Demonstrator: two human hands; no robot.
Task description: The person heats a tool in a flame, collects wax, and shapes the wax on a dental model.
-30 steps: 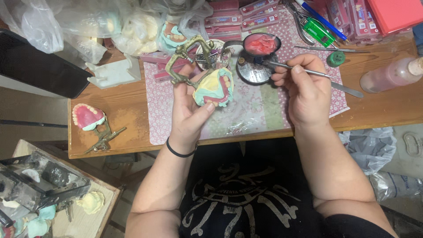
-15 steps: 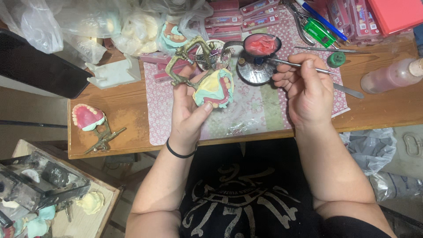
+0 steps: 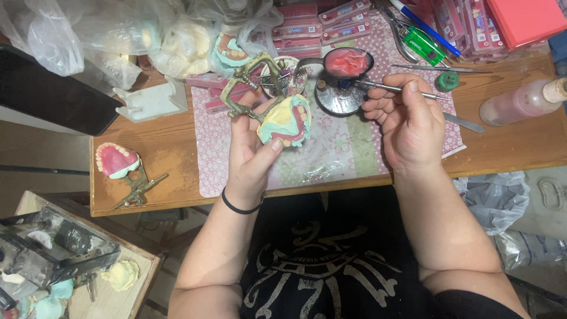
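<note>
My left hand (image 3: 251,150) holds a dental cast (image 3: 285,121) of yellow and pale green, with pink wax, mounted in a brass-coloured articulator frame (image 3: 245,88). It is lifted above the patterned mat (image 3: 336,150). My right hand (image 3: 407,121) grips a thin metal wax tool (image 3: 390,88), whose tip reaches toward a small black ladle of pink wax (image 3: 348,63) over a round black burner base (image 3: 336,97). A black band circles my left wrist.
A second pink denture on an articulator (image 3: 121,162) lies at the table's left end. Plastic bags with casts (image 3: 136,35) crowd the back left. Pink tooth cards (image 3: 322,23), a bottle (image 3: 522,100), pliers and pens fill the back right. A box of casts (image 3: 53,266) stands lower left.
My right hand has shifted slightly up and left, bringing the tool's tip closer to the wax ladle. The left hand and cast have stayed in place.
</note>
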